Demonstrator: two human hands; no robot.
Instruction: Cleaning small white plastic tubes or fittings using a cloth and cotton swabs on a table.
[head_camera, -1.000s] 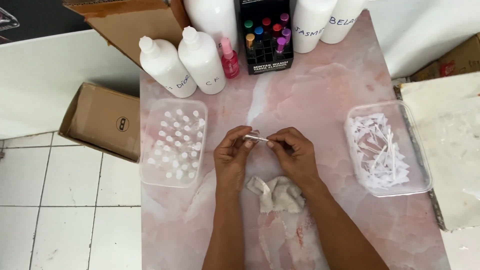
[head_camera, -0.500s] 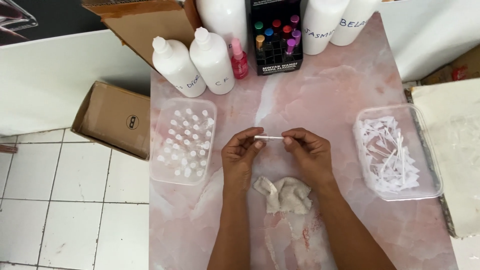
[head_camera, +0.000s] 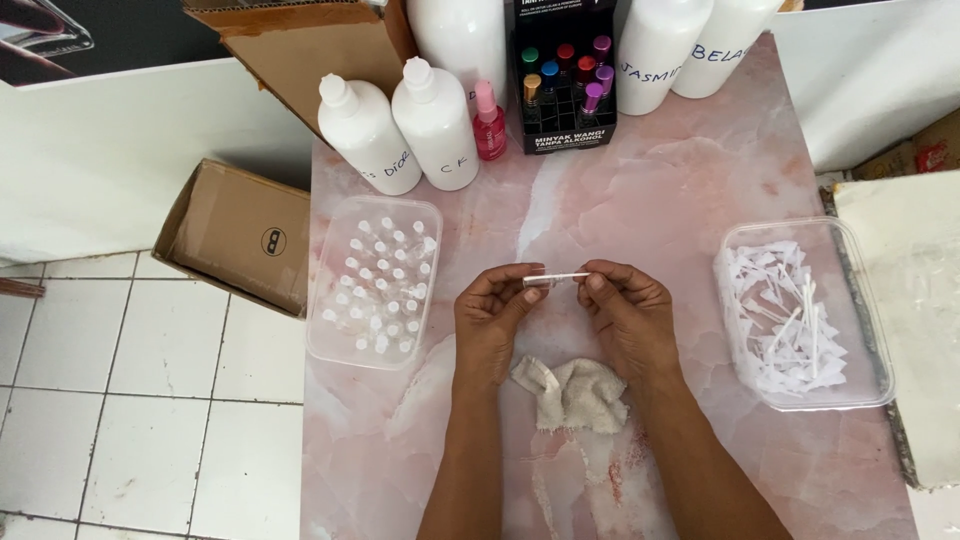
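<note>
Seen from above: left hand (head_camera: 492, 318) and right hand (head_camera: 626, 312) pinching a thin clear tube (head_camera: 555, 279) level between fingertips over a pink marble table (head_camera: 660, 190). Crumpled beige cloth (head_camera: 572, 392) just below the hands. Clear tray of small vials (head_camera: 374, 282) at left, tray of white sticks (head_camera: 800, 315) at right.

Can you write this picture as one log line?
left hand + right hand: hold small clear glass vial | beige cloth rag below | pink marble table
</note>
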